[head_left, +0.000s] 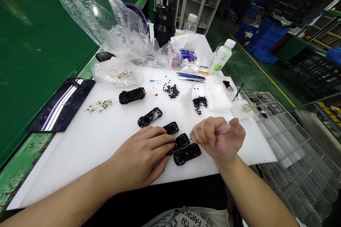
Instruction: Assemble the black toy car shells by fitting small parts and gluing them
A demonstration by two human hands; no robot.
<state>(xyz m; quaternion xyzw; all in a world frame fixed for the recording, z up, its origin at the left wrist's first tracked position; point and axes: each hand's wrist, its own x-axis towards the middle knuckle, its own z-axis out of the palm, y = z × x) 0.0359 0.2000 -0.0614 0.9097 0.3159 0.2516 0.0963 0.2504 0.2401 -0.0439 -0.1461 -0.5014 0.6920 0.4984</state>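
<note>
My left hand (145, 154) lies over a black toy car chassis (183, 141), with its fingers pressed together and gripping the left end. In my right hand (218, 136) is a pale, translucent syringe (223, 128), with the thumb at its back end. The tip points at the right end of that chassis; whether it touches I cannot tell. Another chassis (187, 154) lies just in front, and one (172, 127) sits partly under my left fingers. Two more, a middle chassis (150, 117) and a far-left chassis (132, 95), lie on the white foam sheet (106, 142).
Small black parts (199, 103) lie in piles behind my hands, near a white foam block (218, 97). Farther back are a blue cutter (190, 76), a green-labelled bottle (221, 56), a black flask (164, 23) and a plastic bag (106, 17). Clear trays (298, 149) stand at the right.
</note>
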